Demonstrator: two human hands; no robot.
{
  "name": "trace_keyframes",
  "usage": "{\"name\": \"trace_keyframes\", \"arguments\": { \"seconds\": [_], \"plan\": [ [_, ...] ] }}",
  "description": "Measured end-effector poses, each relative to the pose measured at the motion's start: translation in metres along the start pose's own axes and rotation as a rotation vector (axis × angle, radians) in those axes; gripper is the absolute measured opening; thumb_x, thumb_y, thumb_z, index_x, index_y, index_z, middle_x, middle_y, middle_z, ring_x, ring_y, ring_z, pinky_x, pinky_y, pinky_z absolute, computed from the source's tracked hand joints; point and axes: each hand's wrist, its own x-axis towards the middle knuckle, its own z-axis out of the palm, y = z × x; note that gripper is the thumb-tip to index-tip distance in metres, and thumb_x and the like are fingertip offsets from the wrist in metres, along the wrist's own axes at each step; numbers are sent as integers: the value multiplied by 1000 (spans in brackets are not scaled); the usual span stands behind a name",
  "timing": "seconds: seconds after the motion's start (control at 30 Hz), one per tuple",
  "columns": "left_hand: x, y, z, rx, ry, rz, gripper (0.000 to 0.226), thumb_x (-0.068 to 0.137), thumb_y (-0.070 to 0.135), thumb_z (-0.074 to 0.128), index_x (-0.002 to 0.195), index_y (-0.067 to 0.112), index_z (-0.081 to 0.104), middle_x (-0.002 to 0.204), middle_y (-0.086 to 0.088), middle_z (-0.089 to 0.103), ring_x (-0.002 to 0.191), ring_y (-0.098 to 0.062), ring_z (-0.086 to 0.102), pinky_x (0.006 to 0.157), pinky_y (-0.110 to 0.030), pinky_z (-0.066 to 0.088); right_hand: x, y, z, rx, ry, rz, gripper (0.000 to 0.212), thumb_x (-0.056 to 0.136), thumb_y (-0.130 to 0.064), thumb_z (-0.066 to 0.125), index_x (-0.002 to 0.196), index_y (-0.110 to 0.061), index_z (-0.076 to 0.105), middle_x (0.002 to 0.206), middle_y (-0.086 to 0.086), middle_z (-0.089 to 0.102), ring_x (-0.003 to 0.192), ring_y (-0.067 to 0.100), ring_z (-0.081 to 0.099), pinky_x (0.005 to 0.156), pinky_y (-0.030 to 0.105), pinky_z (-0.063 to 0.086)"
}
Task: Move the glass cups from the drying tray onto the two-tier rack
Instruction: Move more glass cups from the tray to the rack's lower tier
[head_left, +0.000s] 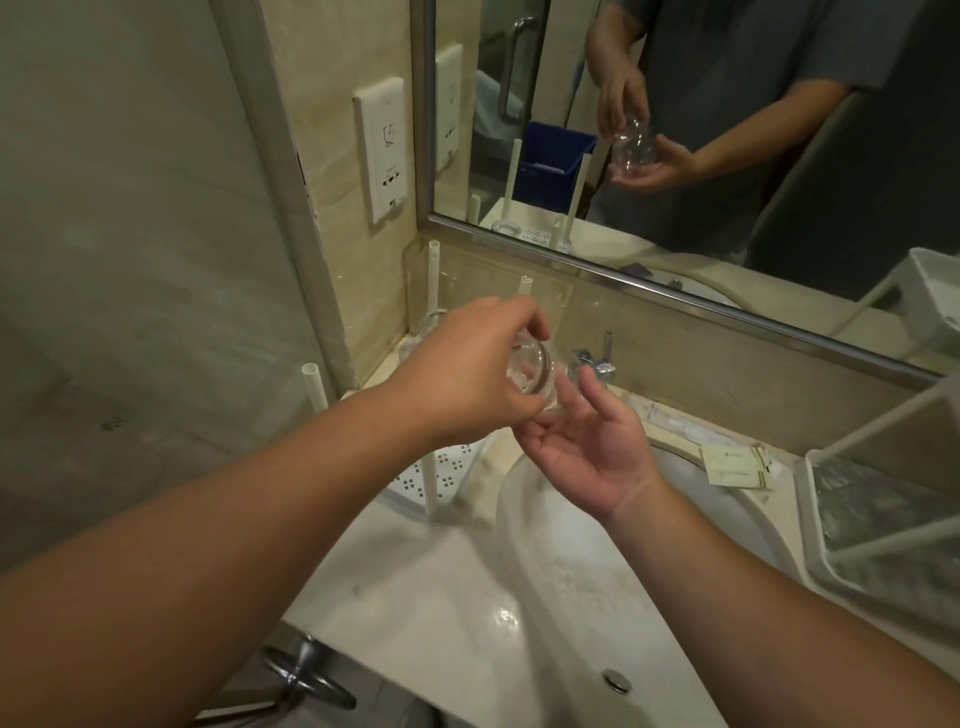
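Glass cup (530, 376) is up over the sink edge, our left hand (467, 379) curled round it, right hand (587, 447) spread underneath, probably taking it for the rack (831, 525)

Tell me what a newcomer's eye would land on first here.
First, the clear glass cup at centre frame, gripped from above by the left hand while the open right hand waits palm-up beneath it, over the sink. Next, the mirror above, reflecting the same handover, then the white two-tier rack at right.
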Motion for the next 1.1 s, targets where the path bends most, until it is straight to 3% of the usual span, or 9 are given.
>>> {"name": "trace_keyframes", "arguments": {
  "seconds": [0.07,0.13,0.23,0.37,0.47,0.6,0.7,0.97,1.1],
  "plan": [
    [-3,-2,8,-20,-31,-35,64,68,34,86,123,35,52,111,12,52,100,-4,53,78,-15,42,-3,-4,-3,-79,48,-25,41,73,-30,75,107,-12,64,116,21,57,98,31,56,78,36,50],
    [-6,-5,17,-11,-74,-60,86,67,36,87,141,38,41,117,11,48,103,-5,53,80,-15,39,-6,-10,-6,-213,73,-58,42,69,-32,79,105,-15,67,92,9,65,78,23,60,69,33,51],
    [-11,-10,32,-25,-118,-107,99,69,39,85,151,38,29,131,5,48,109,-10,57,85,-18,42,-11,-20,-7,-444,79,-108,36,63,-30,83,95,-19,71,76,0,64,63,15,59,68,32,47],
    [-18,-17,55,-37,-128,-110,92,67,38,83,147,32,39,129,2,52,113,-14,56,90,-22,41,-16,-28,-1,-875,193,-226,56,63,-23,82,114,-19,59,99,9,63,75,19,59,68,36,44],
    [-23,-20,72,-94,-97,-117,85,64,38,85,137,36,41,113,11,54,101,-9,54,80,-24,42,-24,-28,4,-1289,346,-336,62,56,-34,89,109,-35,57,108,1,58,83,12,58,67,25,46],
    [-28,-17,93,-203,-34,-151,82,63,37,87,126,51,38,104,25,60,92,2,58,72,-17,45,-36,-25,3,-1631,425,-508,75,51,-45,86,116,-41,49,108,-13,46,85,-7,48,61,6,35],
    [-31,-11,109,-285,-23,-175,79,67,42,87,129,52,39,107,26,64,96,7,59,72,-12,42,-46,-25,-5,-1731,456,-564,80,53,-41,88,121,-39,47,112,-12,41,93,-4,46,64,-1,32],
    [-25,16,153,-328,-115,-121,74,72,41,86,131,45,41,113,20,66,109,0,58,80,-11,41,-78,-42,-49,-1762,563,-589,81,52,-43,84,123,-44,44,117,-13,39,108,3,45,74,7,32],
    [-18,41,178,-347,-147,-31,65,72,39,85,124,47,47,113,32,58,104,8,54,84,-11,42,-101,-56,-78,-1726,653,-595,82,53,-44,84,125,-43,44,115,-13,39,107,3,45,74,5,32]
  ]
}}
